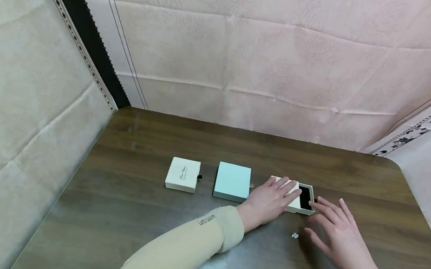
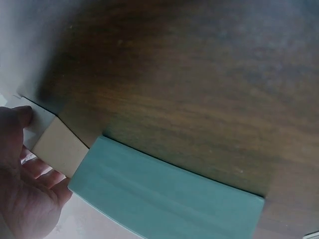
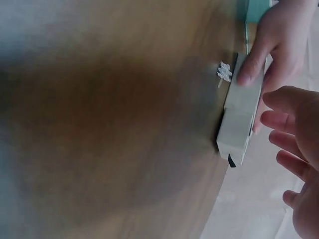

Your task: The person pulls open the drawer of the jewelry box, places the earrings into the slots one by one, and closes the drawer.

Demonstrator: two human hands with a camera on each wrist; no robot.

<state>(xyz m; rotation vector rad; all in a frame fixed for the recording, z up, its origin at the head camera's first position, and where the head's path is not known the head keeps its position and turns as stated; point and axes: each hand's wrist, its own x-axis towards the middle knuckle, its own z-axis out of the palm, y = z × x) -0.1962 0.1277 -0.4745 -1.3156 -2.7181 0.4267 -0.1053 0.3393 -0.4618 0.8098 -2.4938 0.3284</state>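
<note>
My left hand (image 1: 270,202) holds a white drawer box (image 1: 293,204), thumb on its near side and fingers spread over its top. The box's tray (image 1: 306,199), lined in black, is pulled out partway to the right. A short dark ribbon tab (image 3: 232,161) hangs from the tray's end. Beside that end is my right hand (image 1: 341,234), fingers loosely bent with nothing in them. On the table just in front of the box lies a small, silvery, sparkling ornament (image 3: 225,71) with a thin pin.
Left of the held box lies a turquoise box (image 1: 232,182) with a small tab on its right side. Farther left is another white box (image 1: 183,174) with printed text and a dark tab. Pale cloth hangings (image 1: 252,65) enclose the wooden table (image 1: 132,234).
</note>
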